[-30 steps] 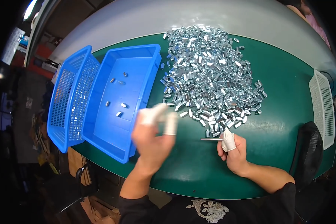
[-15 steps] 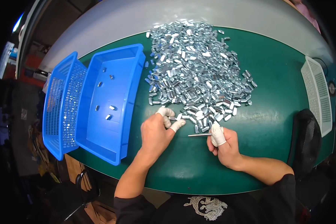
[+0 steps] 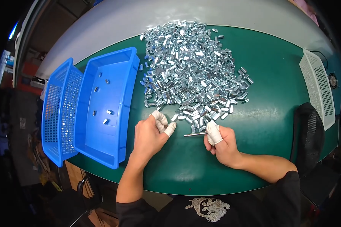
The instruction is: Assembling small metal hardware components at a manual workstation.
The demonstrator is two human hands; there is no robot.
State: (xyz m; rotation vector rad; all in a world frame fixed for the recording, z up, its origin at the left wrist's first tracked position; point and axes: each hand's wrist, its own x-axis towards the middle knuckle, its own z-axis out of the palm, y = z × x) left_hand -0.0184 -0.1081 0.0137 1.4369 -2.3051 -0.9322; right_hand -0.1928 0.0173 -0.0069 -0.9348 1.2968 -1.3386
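Plainly, the right hand [image 3: 224,145] grips a slim metal rod [image 3: 193,134], its axis running sideways toward the left hand [image 3: 149,133], whose fingers curl nearly together, contents undeterminable. The heap of hex coupling nuts [image 3: 193,75] lies beyond both, spilling nearest the right.

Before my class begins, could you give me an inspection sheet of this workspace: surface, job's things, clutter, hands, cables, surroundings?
Surface: green tabletop, glossy.
Job's things: metal pieces heaped mid-table; a few lie in the blue tray.
Clutter: black mesh item near the white basket.
Hands: right hand grips a thin metal rod; left hand near the heap, contents unclear.
Cables: dark cable by the white basket.
Surroundings: person partly visible, upper right.
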